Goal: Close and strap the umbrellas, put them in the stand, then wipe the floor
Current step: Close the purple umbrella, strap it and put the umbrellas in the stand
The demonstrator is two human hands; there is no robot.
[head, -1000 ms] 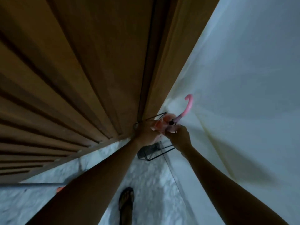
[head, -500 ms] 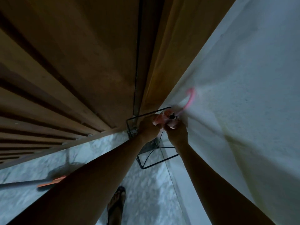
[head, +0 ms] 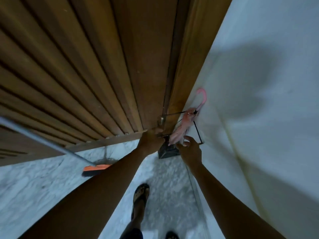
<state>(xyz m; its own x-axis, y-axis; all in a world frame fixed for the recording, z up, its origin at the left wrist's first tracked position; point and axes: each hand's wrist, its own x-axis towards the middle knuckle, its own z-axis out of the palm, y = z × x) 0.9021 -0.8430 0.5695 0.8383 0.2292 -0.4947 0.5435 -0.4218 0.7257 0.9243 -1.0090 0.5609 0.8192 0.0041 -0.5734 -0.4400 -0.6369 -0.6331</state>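
I have the pink umbrella folded and standing in the wire stand, which sits on the floor in the corner where the wooden door meets the white wall. Its hooked handle leans up against the wall and its canopy runs down into the frame toward the dark base.

My left hand has its grip curled round the near edge of the stand, by the foot of the door; whether it pinches the wire or only rests on it I cannot tell. My right hand hangs just beside the lower canopy with its grip spread, fingers apart, holding nothing.

To finish this step well, I would steady the frame with the left hand, since thin wire looks likely to tip, and check that the tip sits in the base before drawing both hands away. A broom with an orange head lies on the floor near the door's bottom edge, by my left forearm. My sandalled foot stands well back from the stand.
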